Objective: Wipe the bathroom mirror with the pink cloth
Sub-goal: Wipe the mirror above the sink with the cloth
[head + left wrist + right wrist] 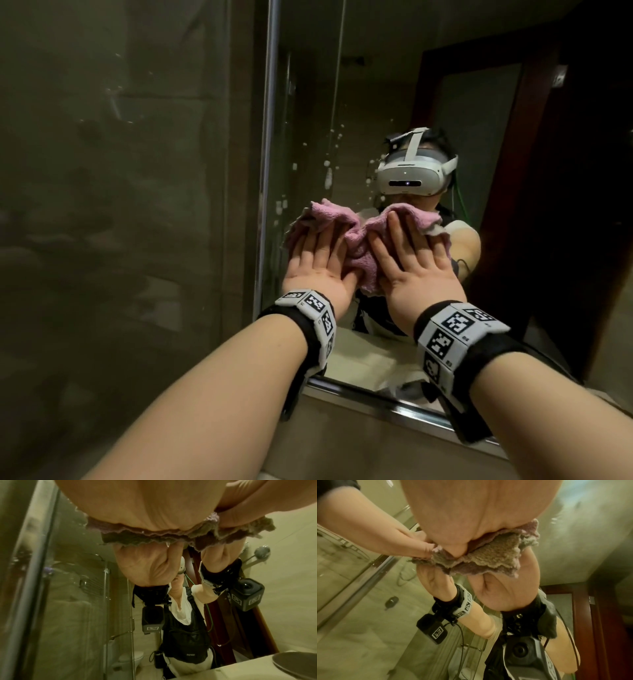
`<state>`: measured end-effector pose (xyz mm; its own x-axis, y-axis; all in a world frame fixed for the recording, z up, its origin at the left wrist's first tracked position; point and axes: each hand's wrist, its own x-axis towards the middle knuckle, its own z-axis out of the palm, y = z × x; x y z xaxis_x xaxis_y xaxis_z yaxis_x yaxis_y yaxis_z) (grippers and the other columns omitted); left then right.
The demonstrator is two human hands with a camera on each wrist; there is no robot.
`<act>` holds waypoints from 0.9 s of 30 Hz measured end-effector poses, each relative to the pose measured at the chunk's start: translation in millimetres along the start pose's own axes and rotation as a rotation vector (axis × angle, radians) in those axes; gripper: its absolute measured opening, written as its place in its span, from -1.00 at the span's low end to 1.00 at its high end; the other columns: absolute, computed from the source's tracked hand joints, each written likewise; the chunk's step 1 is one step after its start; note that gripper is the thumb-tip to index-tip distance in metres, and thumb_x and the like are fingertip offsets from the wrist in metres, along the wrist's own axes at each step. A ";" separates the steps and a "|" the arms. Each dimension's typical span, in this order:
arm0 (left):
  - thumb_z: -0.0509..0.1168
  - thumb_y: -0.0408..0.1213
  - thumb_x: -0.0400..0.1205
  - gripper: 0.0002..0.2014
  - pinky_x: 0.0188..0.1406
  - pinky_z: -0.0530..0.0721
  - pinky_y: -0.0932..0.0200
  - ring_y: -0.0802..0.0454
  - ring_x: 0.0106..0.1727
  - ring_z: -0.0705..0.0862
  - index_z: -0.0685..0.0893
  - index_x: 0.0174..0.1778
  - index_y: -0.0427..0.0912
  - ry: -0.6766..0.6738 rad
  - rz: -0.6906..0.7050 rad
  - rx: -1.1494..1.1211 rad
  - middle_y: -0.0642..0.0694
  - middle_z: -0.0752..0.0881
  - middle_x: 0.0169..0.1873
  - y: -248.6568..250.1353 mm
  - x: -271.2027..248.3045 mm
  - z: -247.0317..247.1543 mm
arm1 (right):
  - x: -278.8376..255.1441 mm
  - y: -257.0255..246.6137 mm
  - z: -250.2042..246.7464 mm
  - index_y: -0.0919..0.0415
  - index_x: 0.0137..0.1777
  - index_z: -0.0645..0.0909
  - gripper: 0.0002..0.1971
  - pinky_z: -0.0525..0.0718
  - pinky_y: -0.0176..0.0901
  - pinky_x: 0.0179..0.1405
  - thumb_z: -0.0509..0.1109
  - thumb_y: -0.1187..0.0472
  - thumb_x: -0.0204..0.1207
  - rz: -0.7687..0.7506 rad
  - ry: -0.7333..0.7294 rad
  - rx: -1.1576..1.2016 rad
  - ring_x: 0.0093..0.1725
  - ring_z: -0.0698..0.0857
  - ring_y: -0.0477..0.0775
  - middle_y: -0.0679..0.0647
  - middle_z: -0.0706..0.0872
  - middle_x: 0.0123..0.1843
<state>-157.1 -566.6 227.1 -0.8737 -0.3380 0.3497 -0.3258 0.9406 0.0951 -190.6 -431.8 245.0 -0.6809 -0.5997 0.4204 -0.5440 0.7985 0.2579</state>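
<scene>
The pink cloth [356, 240] is bunched against the bathroom mirror [359, 96], low on the glass near its left edge. My left hand [317, 255] lies flat on the cloth's left part, fingers straight and pointing up. Beside it, my right hand [409, 253] presses the right part the same way. White foam spots [329, 173] dot the glass just above the cloth. In the left wrist view the left hand [145, 507] covers the cloth [137, 536], whose edge meets its own reflection. The right wrist view shows the right hand [479, 509] on the cloth [498, 555].
A metal frame [270, 137] runs up the mirror's left side and along its bottom edge [394, 402]. A dark tiled wall [120, 205] lies to the left and a stone ledge [359, 448] below. The mirror reflects a person wearing a headset and a dark wooden door frame [513, 171].
</scene>
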 end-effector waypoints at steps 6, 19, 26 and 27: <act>-0.18 0.15 0.70 -0.31 0.64 -0.26 -0.04 -0.17 0.67 -0.30 -0.38 0.62 -0.04 -0.023 -0.060 0.001 -0.06 -0.45 0.61 -37.8 1.2 1.6 | 17.1 -27.8 3.2 -0.10 0.33 -0.65 -0.29 -0.81 -0.02 0.11 -0.03 -0.02 0.66 -0.061 -0.011 -0.019 0.42 -0.62 0.00 -0.06 -0.86 0.19; -0.11 0.13 0.70 -0.25 0.65 -0.21 -0.06 -0.20 0.67 -0.29 -0.41 0.61 -0.12 0.085 -0.021 -0.069 -0.19 -0.38 0.63 -27.8 19.1 -61.7 | 46.5 0.2 -62.4 -0.07 0.59 -0.46 -0.32 -0.42 0.12 0.56 -0.09 -0.11 0.67 -0.017 0.061 -0.173 0.62 -0.45 0.16 -0.01 -0.65 0.48; -0.18 0.03 0.74 -0.33 0.60 -0.36 -0.09 -0.22 0.63 -0.42 -0.46 0.58 -0.11 0.055 0.064 0.010 -0.15 -0.51 0.58 10.0 16.7 -57.7 | 31.9 8.9 -56.1 -0.01 0.57 -0.52 -0.29 -0.50 0.11 0.51 -0.09 -0.10 0.66 0.032 -0.025 -0.056 0.50 -0.60 0.06 0.01 -0.74 0.38; -0.19 0.04 0.74 -0.33 0.60 -0.38 -0.08 -0.22 0.63 -0.43 -0.48 0.57 -0.09 0.040 0.073 0.017 -0.14 -0.53 0.57 13.9 16.6 -56.3 | 29.4 12.3 -53.0 0.00 0.57 -0.52 -0.30 -0.50 0.10 0.51 -0.10 -0.10 0.67 0.028 -0.019 -0.048 0.45 -0.62 0.01 0.00 -0.74 0.36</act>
<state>-155.8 -557.3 286.7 -0.8804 -0.2671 0.3919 -0.2686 0.9618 0.0522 -191.4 -436.8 306.7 -0.7046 -0.5780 0.4117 -0.5010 0.8160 0.2883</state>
